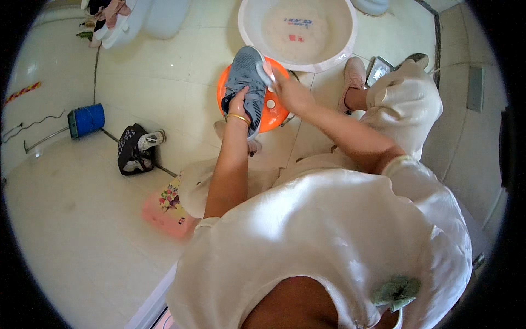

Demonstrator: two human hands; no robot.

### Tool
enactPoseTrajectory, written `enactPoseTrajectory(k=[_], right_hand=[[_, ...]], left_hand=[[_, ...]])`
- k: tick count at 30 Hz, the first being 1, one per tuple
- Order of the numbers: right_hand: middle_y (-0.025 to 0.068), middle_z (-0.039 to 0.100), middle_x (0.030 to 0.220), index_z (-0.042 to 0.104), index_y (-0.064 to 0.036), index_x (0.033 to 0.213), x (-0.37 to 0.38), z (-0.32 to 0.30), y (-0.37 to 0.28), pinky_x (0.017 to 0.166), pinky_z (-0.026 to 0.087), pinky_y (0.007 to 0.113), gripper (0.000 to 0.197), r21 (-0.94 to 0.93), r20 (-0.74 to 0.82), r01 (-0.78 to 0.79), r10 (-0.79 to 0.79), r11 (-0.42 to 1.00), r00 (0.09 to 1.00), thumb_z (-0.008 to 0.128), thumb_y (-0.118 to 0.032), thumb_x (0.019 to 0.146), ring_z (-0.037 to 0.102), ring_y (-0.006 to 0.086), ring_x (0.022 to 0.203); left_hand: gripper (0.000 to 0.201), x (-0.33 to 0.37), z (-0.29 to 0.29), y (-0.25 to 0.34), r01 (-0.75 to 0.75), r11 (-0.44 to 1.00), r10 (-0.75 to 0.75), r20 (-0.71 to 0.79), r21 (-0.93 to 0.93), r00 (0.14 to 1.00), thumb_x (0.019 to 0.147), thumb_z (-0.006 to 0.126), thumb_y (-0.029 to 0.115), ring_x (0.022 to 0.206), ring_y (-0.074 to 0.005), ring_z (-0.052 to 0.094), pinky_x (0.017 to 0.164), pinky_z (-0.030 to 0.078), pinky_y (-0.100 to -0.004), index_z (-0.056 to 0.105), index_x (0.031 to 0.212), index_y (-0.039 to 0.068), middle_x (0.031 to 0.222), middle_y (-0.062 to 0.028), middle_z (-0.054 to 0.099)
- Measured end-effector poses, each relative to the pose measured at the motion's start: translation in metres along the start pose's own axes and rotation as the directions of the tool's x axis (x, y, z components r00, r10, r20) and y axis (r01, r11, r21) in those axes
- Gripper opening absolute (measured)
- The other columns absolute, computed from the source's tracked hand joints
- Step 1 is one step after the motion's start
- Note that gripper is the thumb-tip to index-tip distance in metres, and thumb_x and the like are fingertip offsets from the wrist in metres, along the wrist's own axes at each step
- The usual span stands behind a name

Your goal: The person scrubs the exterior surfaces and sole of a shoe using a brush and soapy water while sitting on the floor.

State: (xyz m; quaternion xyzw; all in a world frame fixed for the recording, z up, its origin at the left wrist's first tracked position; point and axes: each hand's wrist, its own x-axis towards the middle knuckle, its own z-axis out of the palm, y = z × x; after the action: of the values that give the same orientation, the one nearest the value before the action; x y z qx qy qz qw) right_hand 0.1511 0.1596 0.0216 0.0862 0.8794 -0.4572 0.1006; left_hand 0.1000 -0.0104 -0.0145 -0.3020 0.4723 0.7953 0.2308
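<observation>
My left hand (239, 102) grips the grey shoe (246, 82) over the orange basin (274, 112); my right hand (290, 93) holds a white brush (264, 70) against it; scrubbing looks midway.

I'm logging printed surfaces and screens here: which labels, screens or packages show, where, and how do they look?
Printed mark: inside the white basin of cloudy water, blue lettering above a red patch.
Phone screen: on the floor right of the basin, tilted rectangle, glaring pale.
Pink stool: lower left, floral picture on top.

L hand (238, 104) grip partly behind grey shoe (246, 82); white basin (329, 55) top cut off.
</observation>
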Motion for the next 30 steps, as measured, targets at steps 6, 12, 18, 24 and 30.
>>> enactPoseTrajectory(k=[6, 12, 18, 24, 30], right_hand=[[0.0242, 0.059, 0.081, 0.03, -0.0084, 0.13, 0.046, 0.001, 0.004, 0.068, 0.044, 0.049, 0.047, -0.094, -0.064, 0.002, -0.008, 0.996, 0.998, 0.038, -0.029, 0.089, 0.056, 0.041, 0.079], [0.0244, 0.059, 0.09, 0.035, -0.0085, 0.129, 0.045, -0.008, 0.01, 0.069, 0.045, 0.048, 0.046, -0.101, 0.052, -0.009, 0.015, 0.995, 0.999, 0.038, -0.031, 0.089, 0.057, 0.0395, 0.081], [0.0228, 0.058, 0.096, 0.038, -0.0129, 0.127, 0.066, -0.017, -0.011, 0.075, 0.045, 0.046, 0.043, -0.131, 0.007, -0.004, 0.005, 0.991, 1.0, 0.038, -0.028, 0.087, 0.058, 0.0359, 0.087], [0.0195, 0.059, 0.098, 0.038, -0.022, 0.13, 0.11, -0.05, 0.028, 0.074, 0.045, 0.045, 0.044, -0.137, -0.05, 0.065, -0.073, 0.988, 0.996, 0.041, -0.032, 0.087, 0.058, 0.036, 0.086], [0.0208, 0.054, 0.11, 0.036, -0.0152, 0.13, 0.017, -0.068, 0.032, 0.085, 0.042, 0.039, 0.045, 0.172, 0.285, -0.36, 0.304, 0.917, 0.909, 0.034, -0.033, 0.089, 0.053, 0.033, 0.101]], left_hand=[[0.034, 0.005, -0.004, -0.003, -0.012, 1.0, 0.012, 0.035, 0.007, 0.999, 0.076, 0.059, 0.008, 0.088, -0.026, 0.06, 0.075, 0.051, -0.0378, 0.053, 0.109, 0.003, 0.101, -0.0113, 0.06], [0.041, -0.003, 0.002, 0.001, 0.034, 0.999, -0.032, -0.048, 0.04, 0.998, 0.076, 0.06, 0.008, 0.091, -0.0273, 0.059, 0.077, 0.05, -0.0377, 0.049, 0.116, 0.004, 0.107, -0.0116, 0.058], [0.042, -0.006, 0.0, 0.009, 0.12, 0.987, -0.115, -0.055, 0.107, 0.992, 0.073, 0.061, 0.008, 0.089, -0.0278, 0.059, 0.076, 0.05, -0.0381, 0.05, 0.113, 0.001, 0.104, -0.0125, 0.058], [0.038, -0.027, 0.016, 0.035, 0.318, 0.81, -0.263, -0.18, 0.493, 0.948, 0.071, 0.06, 0.01, 0.08, -0.0282, 0.061, 0.073, 0.051, -0.0381, 0.052, 0.106, -0.002, 0.094, -0.0141, 0.061], [0.036, -0.026, 0.016, 0.052, 0.362, 0.709, -0.325, -0.175, 0.605, 0.929, 0.069, 0.057, 0.006, 0.081, -0.0257, 0.061, 0.073, 0.051, -0.0352, 0.054, 0.104, -0.002, 0.093, -0.0133, 0.061]])
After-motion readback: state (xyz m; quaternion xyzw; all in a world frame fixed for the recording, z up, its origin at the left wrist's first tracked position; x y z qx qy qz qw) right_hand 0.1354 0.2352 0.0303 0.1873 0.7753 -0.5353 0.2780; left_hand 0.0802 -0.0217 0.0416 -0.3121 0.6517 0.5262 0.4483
